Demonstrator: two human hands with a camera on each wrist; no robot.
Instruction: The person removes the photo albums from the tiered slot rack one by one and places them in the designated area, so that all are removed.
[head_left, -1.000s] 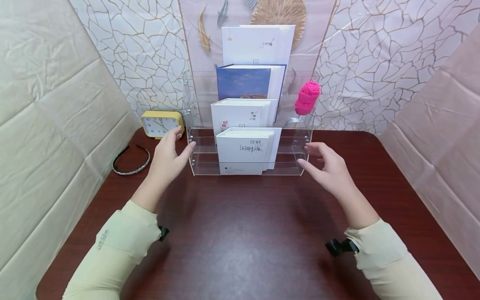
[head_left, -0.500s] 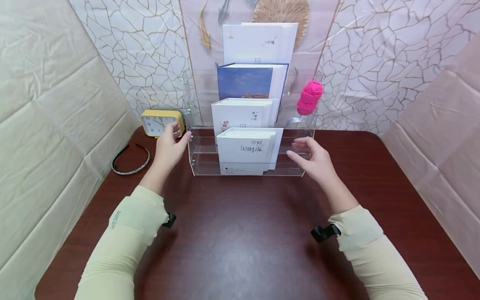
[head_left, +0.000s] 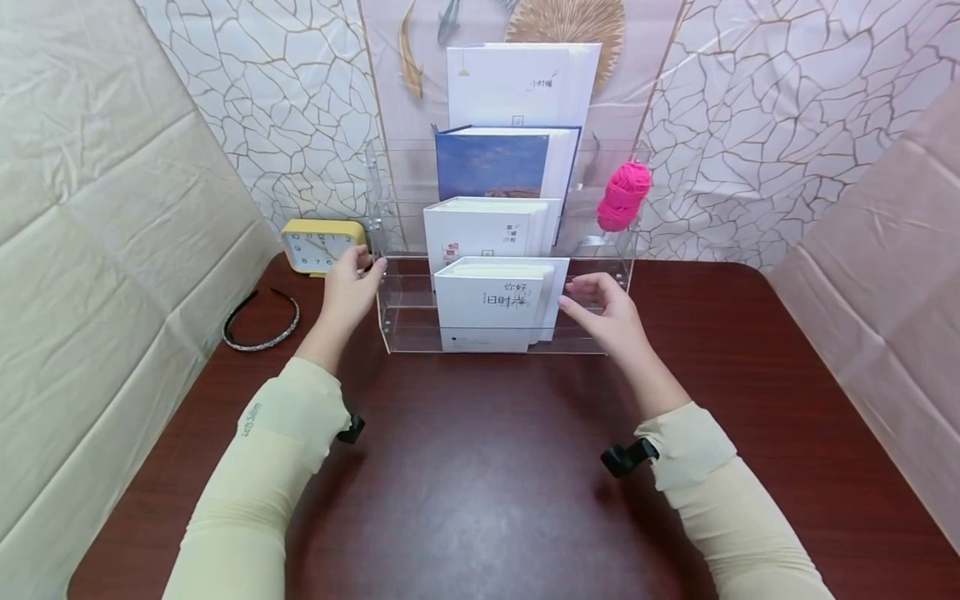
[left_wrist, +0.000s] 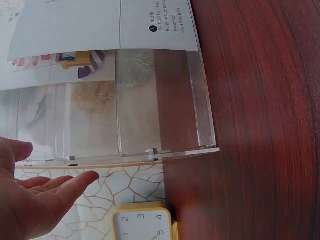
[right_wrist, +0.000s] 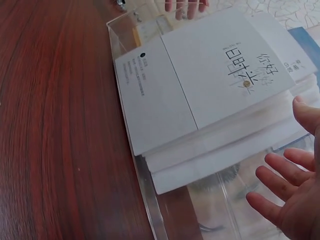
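Note:
A clear acrylic tiered rack (head_left: 408, 337) stands on the table with several books in it. The lowest tier holds a white book (head_left: 480, 312) with black lettering on its cover. My left hand (head_left: 351, 287) is at the rack's left side; in the left wrist view its thumb and fingers lie on either side of the side panel, with no grip on it. My right hand (head_left: 609, 315) is beside the front book's right edge, thumb and fingertips close to the page side. In the right wrist view the right fingers (right_wrist: 280, 185) are spread and hold nothing.
Behind the front book stand another white book (head_left: 487, 229), a blue book (head_left: 491, 162) and a tall white book (head_left: 517, 83). Pink yarn (head_left: 624, 196) sits at the rack's upper right. A yellow clock (head_left: 322, 242) and a headband (head_left: 262, 343) are on the left of the table.
My right hand has moved left, from the rack's right side to the front book's right edge. The left hand has shifted slightly right along the rack's left side. The books stay in place.

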